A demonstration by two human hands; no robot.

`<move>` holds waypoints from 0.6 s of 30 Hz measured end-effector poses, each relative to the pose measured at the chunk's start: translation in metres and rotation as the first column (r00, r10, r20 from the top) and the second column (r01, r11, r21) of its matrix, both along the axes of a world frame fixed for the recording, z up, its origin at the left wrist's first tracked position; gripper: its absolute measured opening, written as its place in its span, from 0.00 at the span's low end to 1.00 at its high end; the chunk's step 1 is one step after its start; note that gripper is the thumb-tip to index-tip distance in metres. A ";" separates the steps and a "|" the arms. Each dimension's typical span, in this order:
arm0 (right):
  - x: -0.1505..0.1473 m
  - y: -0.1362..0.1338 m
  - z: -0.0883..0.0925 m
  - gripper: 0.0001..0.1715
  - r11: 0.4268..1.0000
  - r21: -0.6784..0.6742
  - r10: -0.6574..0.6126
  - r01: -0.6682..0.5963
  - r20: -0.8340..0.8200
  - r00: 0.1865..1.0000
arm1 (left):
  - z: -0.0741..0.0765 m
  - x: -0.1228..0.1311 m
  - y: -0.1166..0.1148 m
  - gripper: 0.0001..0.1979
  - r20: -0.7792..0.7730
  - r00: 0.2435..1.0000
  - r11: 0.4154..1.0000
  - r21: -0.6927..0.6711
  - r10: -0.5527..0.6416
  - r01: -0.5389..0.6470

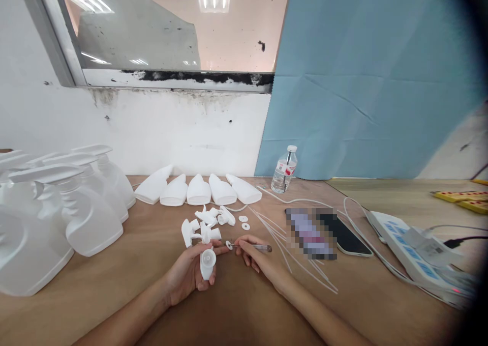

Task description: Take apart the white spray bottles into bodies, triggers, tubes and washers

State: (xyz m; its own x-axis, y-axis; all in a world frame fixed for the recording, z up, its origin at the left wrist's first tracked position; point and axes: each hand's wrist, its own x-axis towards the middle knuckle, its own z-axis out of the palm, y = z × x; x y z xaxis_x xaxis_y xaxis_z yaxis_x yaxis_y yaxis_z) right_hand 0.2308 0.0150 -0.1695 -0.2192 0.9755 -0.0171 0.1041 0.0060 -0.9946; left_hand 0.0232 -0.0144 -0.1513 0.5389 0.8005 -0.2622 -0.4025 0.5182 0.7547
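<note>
My left hand (pixel 189 267) is closed around a white sprayer head part (pixel 207 272), its round, cup-like opening turned up towards me. One finger of that hand points right, to a small white washer (pixel 229 245) at its tip. My right hand (pixel 253 254) pinches a slim tool (pixel 263 248) with a thin shaft and a greyish-brown handle; the shaft's end meets the washer. Whether the finger or the tool carries the washer, I cannot tell. Just beyond my left hand lie several white trigger pieces (pixel 206 216). Two more washers (pixel 244 222) rest on the brown table.
White spray bottles (pixel 95 224) crowd the left. Several white sprayer shrouds (pixel 199 189) line the back, beside a water bottle (pixel 284 172). Thin white tubes (pixel 280 239), a partly blurred phone (pixel 310 234), a dark phone (pixel 353 241) and a power strip (pixel 404 249) with cables lie right.
</note>
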 end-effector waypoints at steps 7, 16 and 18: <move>0.001 -0.006 -0.001 0.13 0.983 0.176 0.017 -0.044 0.151 0.988 | -0.002 0.001 0.000 0.18 -0.038 0.999 0.997 0.066 -0.025 0.027; 0.004 -0.003 -0.009 0.12 0.804 0.540 -0.202 -0.248 0.641 0.741 | -0.002 0.000 -0.001 0.21 -0.050 0.998 0.996 0.079 -0.026 0.029; 0.006 0.001 -0.015 0.13 0.793 0.557 -0.249 -0.249 0.668 0.701 | -0.002 0.000 -0.001 0.22 -0.049 0.998 0.996 0.081 -0.029 0.033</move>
State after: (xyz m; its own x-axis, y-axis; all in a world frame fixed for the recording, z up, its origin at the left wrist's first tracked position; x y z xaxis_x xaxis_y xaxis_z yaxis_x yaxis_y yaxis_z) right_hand 0.2366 0.0157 -0.1845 -0.3846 0.8376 0.3880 0.7365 0.5319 -0.4180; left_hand 0.0234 -0.0153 -0.1534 0.5523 0.8035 -0.2223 -0.3497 0.4653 0.8131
